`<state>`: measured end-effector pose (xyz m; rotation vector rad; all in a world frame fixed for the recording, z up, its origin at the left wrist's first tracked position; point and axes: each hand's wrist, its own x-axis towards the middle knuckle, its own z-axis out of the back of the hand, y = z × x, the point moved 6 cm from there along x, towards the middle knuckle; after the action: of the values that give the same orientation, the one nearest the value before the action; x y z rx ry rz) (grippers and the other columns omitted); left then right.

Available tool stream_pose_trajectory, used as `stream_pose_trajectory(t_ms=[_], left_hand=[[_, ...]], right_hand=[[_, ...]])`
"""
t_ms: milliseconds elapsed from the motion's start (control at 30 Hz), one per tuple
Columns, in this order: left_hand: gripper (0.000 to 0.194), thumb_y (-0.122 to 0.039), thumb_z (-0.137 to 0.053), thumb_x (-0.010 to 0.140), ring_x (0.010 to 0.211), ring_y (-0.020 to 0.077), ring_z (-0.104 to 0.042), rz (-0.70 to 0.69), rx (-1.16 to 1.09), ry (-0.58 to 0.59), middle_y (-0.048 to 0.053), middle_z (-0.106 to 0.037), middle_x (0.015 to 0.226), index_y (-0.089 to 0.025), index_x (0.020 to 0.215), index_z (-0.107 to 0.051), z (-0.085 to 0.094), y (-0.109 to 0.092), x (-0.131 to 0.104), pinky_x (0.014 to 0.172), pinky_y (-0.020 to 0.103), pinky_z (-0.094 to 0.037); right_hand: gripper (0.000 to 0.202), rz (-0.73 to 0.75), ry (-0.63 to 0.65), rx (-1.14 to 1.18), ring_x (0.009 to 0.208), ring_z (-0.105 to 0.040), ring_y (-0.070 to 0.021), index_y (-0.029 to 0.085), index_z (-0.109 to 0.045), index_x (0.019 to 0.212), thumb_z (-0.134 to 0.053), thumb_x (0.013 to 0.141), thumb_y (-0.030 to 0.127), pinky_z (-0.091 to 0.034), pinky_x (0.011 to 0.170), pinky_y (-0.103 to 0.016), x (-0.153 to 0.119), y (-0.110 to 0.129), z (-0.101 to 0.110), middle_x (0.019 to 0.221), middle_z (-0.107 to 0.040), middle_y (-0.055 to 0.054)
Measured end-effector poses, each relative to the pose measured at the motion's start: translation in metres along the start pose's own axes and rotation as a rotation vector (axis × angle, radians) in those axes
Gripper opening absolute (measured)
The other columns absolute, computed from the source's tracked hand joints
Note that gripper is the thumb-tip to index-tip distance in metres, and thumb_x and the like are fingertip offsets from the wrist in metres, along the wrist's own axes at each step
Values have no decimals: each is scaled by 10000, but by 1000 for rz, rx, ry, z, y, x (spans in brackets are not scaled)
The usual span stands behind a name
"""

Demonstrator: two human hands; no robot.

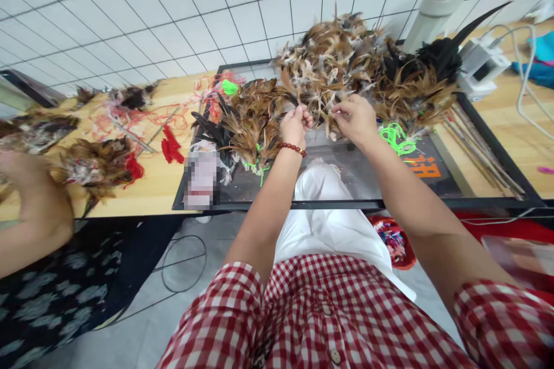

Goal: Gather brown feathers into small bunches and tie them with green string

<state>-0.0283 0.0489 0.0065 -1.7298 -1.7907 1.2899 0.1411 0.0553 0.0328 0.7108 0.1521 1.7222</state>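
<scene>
My left hand (296, 121), with a red bead bracelet at the wrist, is closed in front of the brown feather heap (329, 63); a dark feather shows at its fingertips. To its right, my right hand (354, 118) pinches at the near edge of the same heap, and what lies between its fingertips is too small to name. Left of my hands are bundled brown feathers (255, 118) with green string at their near end. Bright green cord (397, 137) lies just right of my right hand. Both hands are above a black-framed board (341, 204).
A pale bottle (437, 11), black feathers (437, 57) and a white charger (482, 66) stand at the back right. Thin sticks (485, 153) lie on the right. At the left, another person's arm (34, 213) reaches over feather bundles (93, 167). A red basin (393, 242) sits below.
</scene>
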Motion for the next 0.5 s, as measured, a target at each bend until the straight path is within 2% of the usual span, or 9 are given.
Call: stream_pose_trajectory(t_ms=[100, 167, 233, 300, 400, 500], left_hand=[[175, -217, -602, 1028, 494, 11, -530, 1, -4, -17, -81, -528, 573, -155, 870, -643, 0, -1, 0, 553, 126, -423], [197, -205, -580, 1036, 500, 14, -538, 7, 23, -1, -76, -538, 577, -155, 852, -632, -1, -1, -1, 560, 131, -431], [203, -198, -576, 1035, 516, 19, -556, 15, 48, 20, -69, -557, 591, -155, 842, -626, -3, 0, -2, 580, 139, -447], [200, -195, -575, 1032, 533, 24, -571, 25, 67, 37, -62, -575, 606, -155, 843, -625, -4, 1, -3, 606, 148, -464], [204, -201, -562, 1036, 575, 36, -610, 48, 116, 62, -42, -627, 653, -155, 846, -621, -5, 4, -5, 687, 171, -508], [195, -229, -580, 1028, 662, 66, -681, 114, 193, 115, 0, -707, 735, -158, 852, -623, -8, 8, -10, 802, 213, -550]], right_hand=[[201, -65, 54, -7, 916, -658, -298, 186, -777, 919, -733, 841, 365, -499, 849, -422, -4, 5, -12, 960, -729, -122], [131, -85, 77, 42, 815, -633, -251, 199, -745, 782, -751, 796, 329, -468, 772, -380, -4, 5, -18, 835, -704, -73], [133, -134, 84, 219, 683, -568, -183, 202, -691, 686, -725, 791, 277, -425, 693, -336, -1, 0, -22, 688, -638, -21], [193, -189, 44, 489, 591, -483, -131, 204, -646, 663, -724, 805, 309, -387, 630, -304, 3, -6, -22, 616, -579, 13], [349, -200, -82, 806, 551, -423, -106, 218, -621, 716, -771, 805, 520, -353, 566, -281, 8, -12, -19, 613, -558, 27], [534, -153, -149, 911, 544, -447, -113, 240, -601, 760, -777, 744, 743, -371, 538, -281, 12, -14, -19, 612, -550, 29]])
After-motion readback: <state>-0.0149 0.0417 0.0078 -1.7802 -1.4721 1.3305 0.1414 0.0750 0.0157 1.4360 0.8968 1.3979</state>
